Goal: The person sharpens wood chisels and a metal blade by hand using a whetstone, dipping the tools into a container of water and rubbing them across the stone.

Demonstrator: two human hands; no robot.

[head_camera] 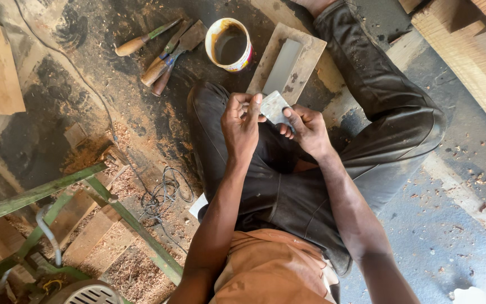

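— At the centre of the frame, what are the fingers (257, 104) doing?

— Both hands are closed on a small flat metal blade (274, 107), grey and dull. The left hand (242, 125) pinches its left edge, with the fingertips curled over the top; the right hand (306, 128) grips the lower right corner between thumb and forefinger. The blade is held up in the air above the person's lap, tilted toward the camera.

— And just beyond it?

— A long grey sharpening stone (283, 66) set in a wooden block (308, 56) lies on the floor just above the hands, beside the person's dark trouser leg (378, 84). A round tin (229, 44) holding dark liquid stands just left of the block.

— Further out?

— Three wooden-handled chisels (161, 48) lie on the floor at upper centre-left, amid sawdust. A green metal frame (57, 202) fills the lower left, with a tangle of wire (164, 194) beside it. Timber (468, 45) sits at upper right.

— How should an inspection like this be handled?

— In my judgement, the grip should stay on the flat sides and blunt edges, with the fingertips clear of the cutting edge. Turning the blade slowly toward the light would probably show any uneven bevel.
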